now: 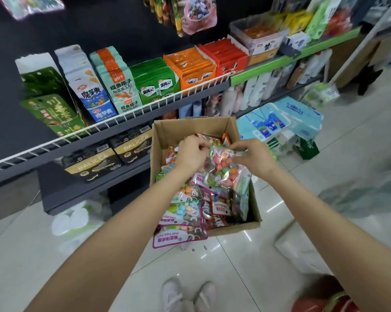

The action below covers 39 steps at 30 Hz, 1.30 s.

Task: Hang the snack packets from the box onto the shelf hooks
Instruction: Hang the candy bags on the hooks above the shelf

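**Head view: both hands on one packet over the open box**

Head view. Cardboard box (190, 129) sits open on the tiled floor (325, 181), its far wall close under the front edge of the lower shelf (100, 183). Box is heaped with snack packets (185, 212), clear bags of coloured round sweets with pink and green labels; the nearest ones spill over the box's near rim.

Left hand (191, 155) and right hand (253, 157) meet above the far half of the box. Between them, one snack packet (221, 167) is held up clear of the heap, top edge at the fingers, body hanging down and tilted. Right grip is clamped on the packet's upper right edge, thumb and fingers pinched together. Left grip is curled shut at the packet's upper left corner; fingertips bunched on the plastic there.

Wire-fronted upper shelf (127, 113) to the left carries rows of upright boxed snacks in green, white, teal, orange and red. Hanging packets (194, 14) show against the dark back panel near the top edge. Packs of tissue (280, 122) lie on the floor just right of the box. Two white shoes (187, 296) at the bottom edge.
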Each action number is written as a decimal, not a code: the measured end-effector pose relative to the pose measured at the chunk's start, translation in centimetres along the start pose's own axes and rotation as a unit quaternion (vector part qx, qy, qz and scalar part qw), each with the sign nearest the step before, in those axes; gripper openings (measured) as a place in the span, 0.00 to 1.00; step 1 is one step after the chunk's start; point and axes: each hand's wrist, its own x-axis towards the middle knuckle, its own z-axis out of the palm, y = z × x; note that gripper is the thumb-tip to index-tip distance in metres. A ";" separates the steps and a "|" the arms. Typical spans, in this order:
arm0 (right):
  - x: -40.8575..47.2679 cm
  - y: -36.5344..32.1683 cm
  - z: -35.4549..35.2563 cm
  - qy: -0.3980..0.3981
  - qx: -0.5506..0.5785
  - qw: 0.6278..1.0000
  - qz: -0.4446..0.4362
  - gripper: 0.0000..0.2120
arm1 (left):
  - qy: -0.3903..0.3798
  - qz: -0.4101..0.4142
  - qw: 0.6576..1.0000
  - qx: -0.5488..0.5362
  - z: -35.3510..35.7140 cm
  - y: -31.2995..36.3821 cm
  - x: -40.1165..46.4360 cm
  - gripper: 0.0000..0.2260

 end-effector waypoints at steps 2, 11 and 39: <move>-0.1 -1.4 -1.1 0.032 0.027 0.999 -0.021 0.15 | -0.012 0.037 0.999 0.004 -1.4 0.5 -0.2 0.09; 1.1 -8.9 -3.1 0.029 0.286 0.958 -0.001 0.12 | 0.152 0.070 0.984 -0.061 -10.8 2.9 0.0 0.08; 16.8 -40.0 3.8 0.168 0.146 0.941 -0.255 0.03 | 0.335 0.060 0.939 0.047 -38.8 -11.1 6.2 0.06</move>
